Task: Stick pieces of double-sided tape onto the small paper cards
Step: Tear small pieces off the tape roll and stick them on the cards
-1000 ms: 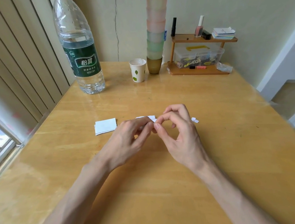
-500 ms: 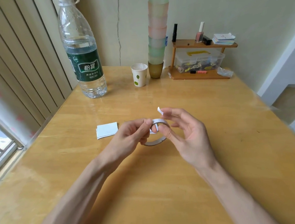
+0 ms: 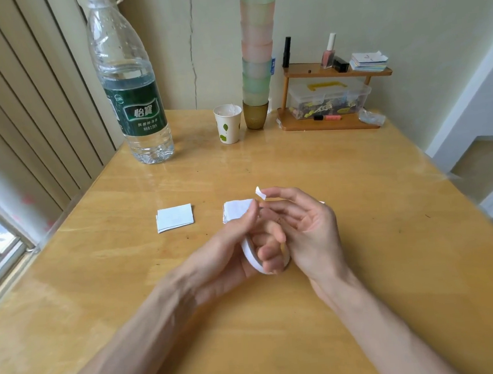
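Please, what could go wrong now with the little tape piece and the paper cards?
1. The tape piece clings to one fingertip of the right hand and is not pinched, so it may curl onto itself or stay stuck to the skin.
2. The left hand, gripping the tape roll, hides part of the nearer card stack, so the piece could land crooked.

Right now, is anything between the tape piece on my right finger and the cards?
Only the left hand, holding the roll: its thumb overlaps the right edge of the nearer cards in this view. The tape piece on the right hand sits just past that edge.
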The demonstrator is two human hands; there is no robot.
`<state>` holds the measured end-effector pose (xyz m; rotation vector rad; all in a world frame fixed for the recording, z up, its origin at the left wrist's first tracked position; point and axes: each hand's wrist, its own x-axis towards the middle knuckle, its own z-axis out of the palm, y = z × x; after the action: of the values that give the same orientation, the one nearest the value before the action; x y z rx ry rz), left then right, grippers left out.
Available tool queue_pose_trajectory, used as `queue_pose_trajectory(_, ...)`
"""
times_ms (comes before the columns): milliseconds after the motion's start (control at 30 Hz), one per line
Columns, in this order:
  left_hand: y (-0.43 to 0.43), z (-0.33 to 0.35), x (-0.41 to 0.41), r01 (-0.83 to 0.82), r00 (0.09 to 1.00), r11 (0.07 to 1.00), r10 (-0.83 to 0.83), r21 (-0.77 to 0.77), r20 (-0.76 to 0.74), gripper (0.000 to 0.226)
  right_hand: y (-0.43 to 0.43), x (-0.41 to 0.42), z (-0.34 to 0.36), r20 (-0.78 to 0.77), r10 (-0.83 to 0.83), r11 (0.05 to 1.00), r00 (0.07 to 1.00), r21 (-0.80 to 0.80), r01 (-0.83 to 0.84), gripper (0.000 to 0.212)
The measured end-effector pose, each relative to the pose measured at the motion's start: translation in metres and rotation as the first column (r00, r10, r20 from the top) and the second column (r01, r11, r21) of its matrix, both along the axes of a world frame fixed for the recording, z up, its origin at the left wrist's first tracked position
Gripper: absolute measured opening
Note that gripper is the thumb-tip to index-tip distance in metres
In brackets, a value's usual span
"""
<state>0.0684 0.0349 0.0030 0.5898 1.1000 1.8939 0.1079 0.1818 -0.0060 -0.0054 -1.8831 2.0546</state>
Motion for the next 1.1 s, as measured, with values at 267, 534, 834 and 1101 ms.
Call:
queue_pose_trajectory(267, -0.011, 0.009, -0.014, -0.260, 0.958, 0.964, 0.251, 0.052, 0.137, 0.038, 0.003, -0.002, 0.003, 0.037, -0.037, 0.999, 0.999, 0.022, 0.037, 0.027)
queue_pose_trajectory(534, -0.005, -0.005, -0.012, -0.816, 0.463, 0.577, 0.607, -0.043, -0.646, 0.015, 0.009, 0.002, 0.008, 0.139, 0.021, 1.000, 0.990, 0.007, -0.022, 0.035)
queue_pose_trajectory(834, -0.002, -0.009, -0.007, -0.876, 0.304, 0.479, 0.635, 0.054, -0.711, 0.014, 0.004, 0.002, 0.003, 0.061, 0.044, 0.989, 0.997, 0.136, -0.052, 0.052)
queue_pose_trajectory(1101, -0.003, -0.008, -0.008, -0.871, 0.321, 0.489, 0.632, 0.042, -0.705, 0.009, 0.000, -0.002, -0.003, -0.035, 0.001, 0.965, 0.999, 0.261, 0.008, 0.055)
